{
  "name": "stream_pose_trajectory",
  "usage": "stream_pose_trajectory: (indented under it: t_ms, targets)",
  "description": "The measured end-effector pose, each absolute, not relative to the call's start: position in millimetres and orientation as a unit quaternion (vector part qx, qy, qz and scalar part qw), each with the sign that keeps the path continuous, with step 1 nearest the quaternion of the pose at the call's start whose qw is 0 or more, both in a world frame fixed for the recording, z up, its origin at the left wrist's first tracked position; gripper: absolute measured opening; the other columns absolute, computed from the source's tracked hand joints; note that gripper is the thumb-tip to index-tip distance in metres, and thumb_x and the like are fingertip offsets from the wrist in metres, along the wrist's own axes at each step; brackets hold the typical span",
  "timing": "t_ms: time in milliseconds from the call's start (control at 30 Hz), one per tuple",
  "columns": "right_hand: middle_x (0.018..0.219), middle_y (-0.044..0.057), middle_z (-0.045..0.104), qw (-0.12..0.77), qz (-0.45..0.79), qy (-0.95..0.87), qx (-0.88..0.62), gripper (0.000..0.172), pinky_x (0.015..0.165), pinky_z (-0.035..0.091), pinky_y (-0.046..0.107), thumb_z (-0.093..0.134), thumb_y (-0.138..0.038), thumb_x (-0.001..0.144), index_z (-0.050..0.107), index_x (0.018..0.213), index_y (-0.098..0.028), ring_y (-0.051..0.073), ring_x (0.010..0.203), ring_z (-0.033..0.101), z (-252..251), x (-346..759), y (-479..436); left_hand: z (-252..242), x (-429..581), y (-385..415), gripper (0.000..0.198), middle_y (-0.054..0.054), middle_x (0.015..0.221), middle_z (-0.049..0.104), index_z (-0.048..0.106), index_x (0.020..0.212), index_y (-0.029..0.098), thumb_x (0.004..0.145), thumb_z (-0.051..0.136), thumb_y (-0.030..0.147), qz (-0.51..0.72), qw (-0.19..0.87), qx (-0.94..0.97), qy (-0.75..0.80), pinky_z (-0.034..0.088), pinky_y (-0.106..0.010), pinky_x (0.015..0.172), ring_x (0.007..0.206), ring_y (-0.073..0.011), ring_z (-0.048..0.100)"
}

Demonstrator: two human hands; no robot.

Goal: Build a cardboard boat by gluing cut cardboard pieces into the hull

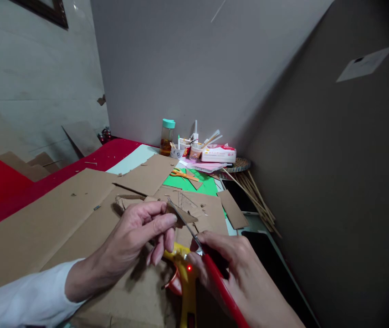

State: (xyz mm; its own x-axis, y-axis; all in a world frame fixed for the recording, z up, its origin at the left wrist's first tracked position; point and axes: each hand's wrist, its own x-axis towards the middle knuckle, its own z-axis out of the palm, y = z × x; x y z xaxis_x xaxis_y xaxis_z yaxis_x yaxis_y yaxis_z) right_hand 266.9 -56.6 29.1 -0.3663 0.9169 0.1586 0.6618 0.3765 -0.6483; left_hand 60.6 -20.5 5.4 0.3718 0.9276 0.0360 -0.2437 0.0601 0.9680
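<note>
My left hand [146, 230] pinches a small pointed piece of brown cardboard [186, 216] between thumb and forefinger, its other fingers curled beneath. In my right hand [230, 262] is a red-handled craft knife [220, 282], its thin metal blade slanting up and left so the tip lies against or just in front of the cardboard piece. Below both hands a yellow glue gun [188, 296] with an orange trigger and a lit red light rests on the cardboard; my right hand covers part of it.
Large cardboard sheets [74, 205] cover the left and middle. Orange scissors [182, 174] lie on a green sheet [210, 183]. Behind stand a teal-lidded bottle [166, 139], cups of tools [196, 151] and a tissue pack [218, 155]. Wooden sticks [254, 196] and dark flat panels [269, 255] lie right, beside a grey wall.
</note>
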Motion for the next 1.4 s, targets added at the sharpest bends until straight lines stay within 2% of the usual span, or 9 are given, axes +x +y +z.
stream_pose_trajectory:
  t_ms: [67, 167, 300, 533, 767, 933, 1100, 1233, 1400]
  targets:
    - [0.071, -0.002, 0.068, 0.245, 0.293, -0.776, -0.501, 0.026, 0.063, 0.046, 0.025, 0.066, -0.044, 0.095, 0.069, 0.081, -0.022, 0.016, 0.066, 0.059, 30.4, 264.9, -55.5, 5.2, 61.5, -21.1, 0.034, -0.002, 0.057, 0.069, 0.066, 0.071, 0.015, 0.089, 0.074, 0.042, 0.439, 0.633, 0.539, 0.341, 0.037, -0.011, 0.036, 0.035, -0.005, 0.052]
    - [0.078, -0.002, 0.072, 0.245, 0.34, -0.77, -0.482, 0.023, 0.066, 0.047, 0.023, 0.068, -0.044, 0.095, 0.07, 0.087, -0.022, 0.015, 0.069, 0.061, 31.5, 263.9, -54.7, 6.6, 63.5, -23.5, 0.031, -0.001, 0.055, 0.068, 0.067, 0.076, 0.015, 0.088, 0.073, 0.042, 0.424, 0.623, 0.556, 0.35, 0.035, -0.012, 0.035, 0.033, -0.0044, 0.048]
    - [0.071, -0.002, 0.066, 0.252, 0.303, -0.78, -0.487, 0.029, 0.061, 0.043, 0.024, 0.062, -0.041, 0.099, 0.06, 0.077, -0.021, 0.014, 0.063, 0.056, 28.8, 265.4, -58.0, 9.7, 66.0, -26.4, 0.037, -0.002, 0.054, 0.066, 0.065, 0.067, 0.014, 0.087, 0.074, 0.044, 0.422, 0.623, 0.554, 0.356, 0.035, -0.013, 0.036, 0.034, -0.0042, 0.048]
    - [0.066, -0.004, 0.059, 0.253, 0.296, -0.787, -0.479, 0.032, 0.056, 0.037, 0.024, 0.054, -0.038, 0.104, 0.055, 0.076, -0.021, 0.011, 0.057, 0.045, 28.3, 269.8, -60.4, 10.8, 69.4, -27.0, 0.041, -0.002, 0.055, 0.066, 0.062, 0.064, 0.015, 0.089, 0.072, 0.046, 0.417, 0.63, 0.554, 0.348, 0.033, -0.013, 0.036, 0.034, -0.0036, 0.047]
    - [0.079, 0.003, 0.071, 0.225, 0.322, -0.765, -0.509, 0.032, 0.059, 0.041, 0.025, 0.064, -0.049, 0.097, 0.066, 0.087, -0.019, 0.015, 0.066, 0.057, 32.8, 270.2, -55.9, 0.5, 73.9, -20.3, 0.031, 0.002, 0.054, 0.062, 0.064, 0.073, 0.015, 0.094, 0.066, 0.038, 0.387, 0.625, 0.585, 0.343, 0.028, -0.013, 0.036, 0.035, -0.0026, 0.041]
    - [0.064, -0.001, 0.057, 0.225, 0.299, -0.758, -0.534, 0.039, 0.056, 0.035, 0.025, 0.057, -0.049, 0.1, 0.057, 0.074, -0.02, 0.014, 0.057, 0.043, 28.0, 276.6, -54.6, -1.1, 83.9, -13.1, 0.033, 0.0, 0.056, 0.065, 0.062, 0.068, 0.015, 0.092, 0.067, 0.037, 0.374, 0.655, 0.565, 0.334, 0.028, -0.015, 0.037, 0.036, -0.0033, 0.043]
    - [0.058, -0.002, 0.046, 0.249, 0.239, -0.769, -0.539, 0.046, 0.058, 0.028, 0.028, 0.052, -0.047, 0.102, 0.048, 0.064, -0.022, 0.014, 0.06, 0.037, 25.0, 289.9, -43.9, 2.9, 101.1, -2.0, 0.035, 0.004, 0.049, 0.055, 0.058, 0.063, 0.015, 0.088, 0.069, 0.038, 0.372, 0.67, 0.548, 0.335, 0.022, -0.015, 0.038, 0.036, -0.0022, 0.034]
    - [0.058, -0.001, 0.044, 0.253, 0.23, -0.762, -0.551, 0.05, 0.059, 0.029, 0.029, 0.052, -0.054, 0.1, 0.045, 0.062, -0.021, 0.014, 0.062, 0.035, 22.5, 294.5, -39.2, 3.1, 110.2, 1.7, 0.037, 0.005, 0.048, 0.052, 0.055, 0.062, 0.015, 0.086, 0.071, 0.039, 0.363, 0.675, 0.542, 0.344, 0.018, -0.016, 0.037, 0.036, -0.0013, 0.028]
    - [0.051, -0.006, 0.034, 0.279, 0.233, -0.756, -0.544, 0.057, 0.05, 0.022, 0.027, 0.054, -0.058, 0.097, 0.037, 0.057, -0.021, 0.01, 0.055, 0.021, 20.4, 295.1, -37.0, 5.3, 116.2, 0.8, 0.034, 0.01, 0.05, 0.046, 0.054, 0.07, 0.016, 0.083, 0.076, 0.038, 0.378, 0.668, 0.53, 0.36, 0.014, -0.014, 0.038, 0.038, -0.0002, 0.024]
